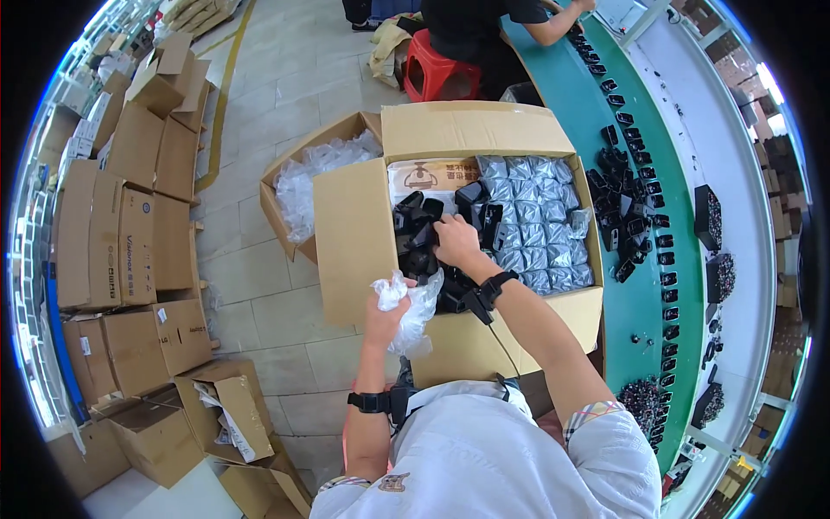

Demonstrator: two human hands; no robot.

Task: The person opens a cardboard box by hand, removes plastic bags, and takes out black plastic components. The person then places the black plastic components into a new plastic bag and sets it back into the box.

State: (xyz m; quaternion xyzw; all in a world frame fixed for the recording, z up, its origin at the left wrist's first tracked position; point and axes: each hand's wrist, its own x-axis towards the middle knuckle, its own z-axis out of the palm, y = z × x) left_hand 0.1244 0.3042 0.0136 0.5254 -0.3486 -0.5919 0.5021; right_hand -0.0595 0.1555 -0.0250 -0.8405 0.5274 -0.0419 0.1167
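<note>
A large open carton (471, 130) stands before the person on a tiled floor (272, 333), its flaps folded outward. Beyond its left flap is a smaller open carton (275, 189). To the right runs a long green worktable (624, 318); closed and open brown boxes (91, 242) are piled at far left, beside a yellow floor line (218, 108).

One co-worker (458, 35) sits on one red stool (441, 73) near the table's far end. Silvery wrapped pieces (531, 212) fill the large carton's right side, about four across; their full number is hard to tell, since the layers beneath are hidden. Loose black pieces (411, 216) lie heaped along its left edge, too overlapped to count. More black parts (616, 195) lie on the worktable, in one heap and a line along its right edge.

The left hand (383, 318), at the large carton's near left corner, is closed around crumpled clear plastic (421, 309). The right hand (458, 242) reaches inside, fingers bent down among the black pieces; whether they pinch one cannot be told. A black band (495, 287) circles the right wrist.
</note>
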